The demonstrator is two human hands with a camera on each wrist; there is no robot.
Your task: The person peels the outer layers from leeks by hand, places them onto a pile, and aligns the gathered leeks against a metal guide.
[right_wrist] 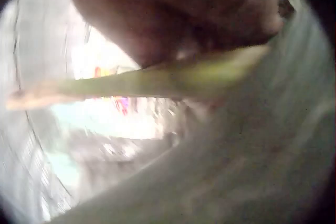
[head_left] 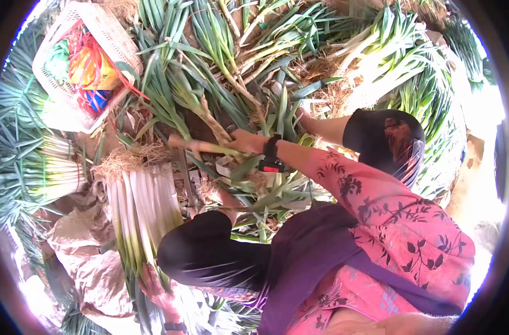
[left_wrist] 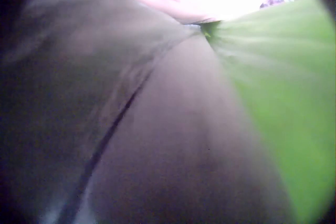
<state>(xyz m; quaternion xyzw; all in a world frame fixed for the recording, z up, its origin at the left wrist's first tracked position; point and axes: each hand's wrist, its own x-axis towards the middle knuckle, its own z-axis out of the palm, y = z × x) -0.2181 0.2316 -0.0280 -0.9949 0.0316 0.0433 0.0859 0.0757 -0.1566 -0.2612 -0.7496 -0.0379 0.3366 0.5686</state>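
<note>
In the head view my right hand [head_left: 247,143], with a black band at its wrist, grips a single leek [head_left: 201,146] whose pale root end points left. The right wrist view has the same leek stalk [right_wrist: 142,83] running across below the palm. Lower left, a row of white-stemmed leeks [head_left: 140,201] lies with roots upward. My left hand [head_left: 158,290] is at their leafy end beside my knee, partly washed out by glare; I cannot tell how its fingers lie. A green leaf [left_wrist: 278,87] spreads close below that hand in its wrist view. A narrow metal strip [head_left: 186,176] stands near the gripped leek.
At upper left sits a white plastic crate [head_left: 48,103] with colourful bags and red ties. Loose leeks [head_left: 210,39] spread across the top. Tied bundles [head_left: 56,167] line the left side, and a large leek pile [head_left: 399,50] rises at right. Brown crumpled sacking [head_left: 95,251] lies lower left.
</note>
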